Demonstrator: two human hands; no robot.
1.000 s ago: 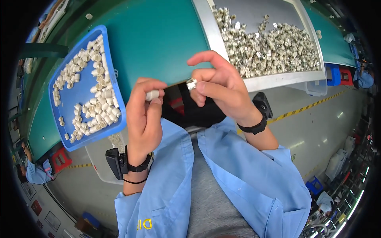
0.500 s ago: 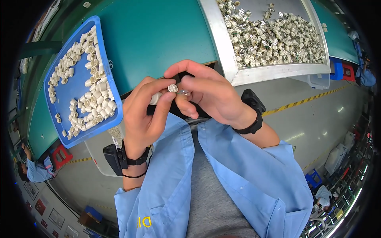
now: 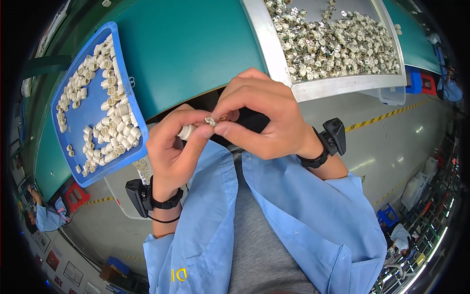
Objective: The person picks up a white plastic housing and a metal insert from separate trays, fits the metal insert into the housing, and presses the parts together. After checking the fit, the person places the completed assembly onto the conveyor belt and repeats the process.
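Observation:
Close in front of my body, my two hands meet fingertip to fingertip. My left hand [image 3: 169, 144] pinches a small white part with a metallic sheen [image 3: 210, 121] between thumb and forefinger. A white cylindrical cap [image 3: 186, 132] is also tucked among the left fingers, below the pinch. My right hand [image 3: 274, 117] has its thumb and forefinger closed at the other side of the small part, on a tiny copper-coloured piece [image 3: 222, 118]. The fingers largely cover where these pieces touch.
A blue tray [image 3: 96, 104] of white cylindrical caps stands at the left on the green table [image 3: 186, 54]. At the upper right, a metal-framed tray [image 3: 347, 88] holds a heap of small white-and-metal parts. Other people [image 3: 49, 215] sit farther off.
My right hand has turned and its spread fingers have closed in a pinch against the small part. A clear, shiny piece by the right fingers no longer shows. The left hand keeps its hold.

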